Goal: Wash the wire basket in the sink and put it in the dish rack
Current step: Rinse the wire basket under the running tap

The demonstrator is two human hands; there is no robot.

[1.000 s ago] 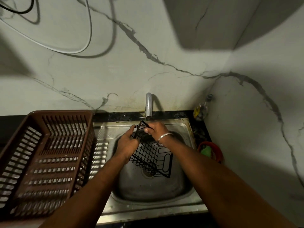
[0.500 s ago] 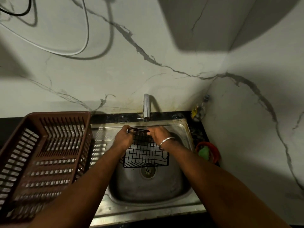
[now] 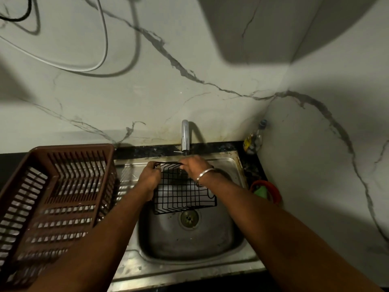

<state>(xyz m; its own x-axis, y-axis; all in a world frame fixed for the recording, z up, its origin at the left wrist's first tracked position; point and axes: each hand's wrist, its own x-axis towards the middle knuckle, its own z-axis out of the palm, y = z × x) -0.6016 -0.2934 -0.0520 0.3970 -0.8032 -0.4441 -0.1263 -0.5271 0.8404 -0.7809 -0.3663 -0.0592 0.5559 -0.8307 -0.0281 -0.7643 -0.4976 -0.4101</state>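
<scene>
Marble-veined wall fills the upper frame above a steel sink at lower centre. Both hands grasp the black wire basket over the basin under the tap: left hand, right hand. Brown dish rack sits at left.

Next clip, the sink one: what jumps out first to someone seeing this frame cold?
Two bare arms reach to the centre, where the left hand and right hand grip the top edge of a black wire basket, held over the steel sink just below the tap. At the left stands a big brown dish rack, with nothing visible in it. Behind is pale marble-look wall with dark veins.
</scene>
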